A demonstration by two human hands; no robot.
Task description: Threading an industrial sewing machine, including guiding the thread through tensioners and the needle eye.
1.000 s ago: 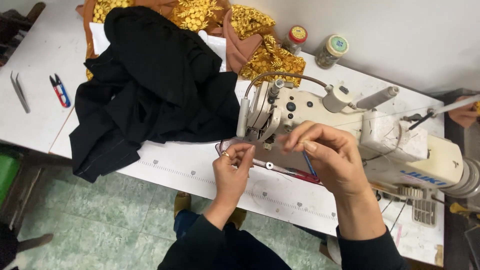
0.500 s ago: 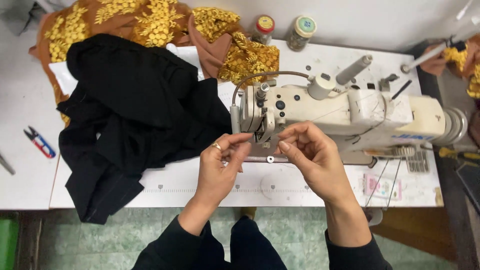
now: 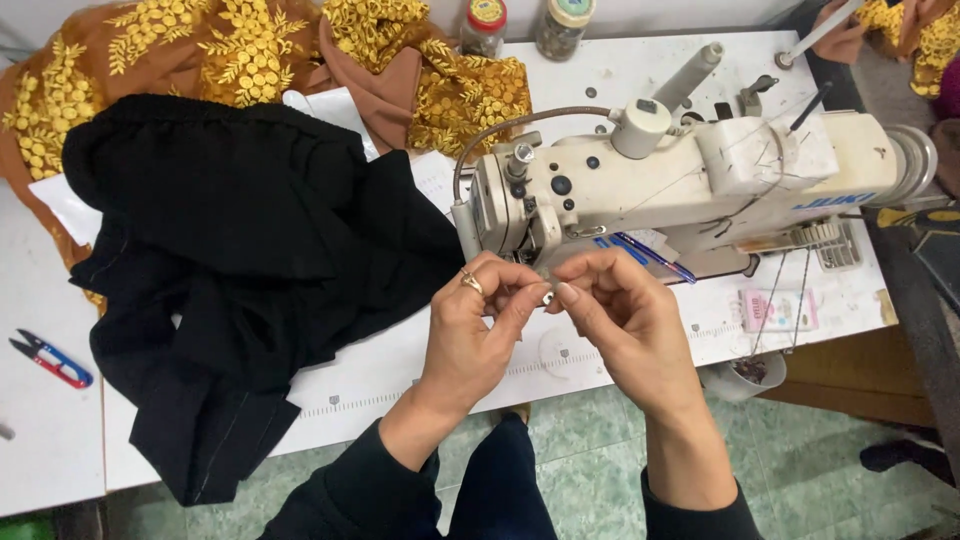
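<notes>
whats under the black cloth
Under the black cloth show the white table and a white sheet's corners. Whatever else lies beneath stays covered.

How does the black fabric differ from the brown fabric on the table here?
The black fabric is plain, while the brown fabric carries yellow embroidered flowers. The black one lies nearer the person, hanging over the front edge of the white table; the brown one lies at the far edge, partly under the black. Both are crumpled, left of the sewing machine, and touched by neither hand.

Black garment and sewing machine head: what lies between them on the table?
In the head view, only bare white table separates the black garment from the sewing machine.
</notes>
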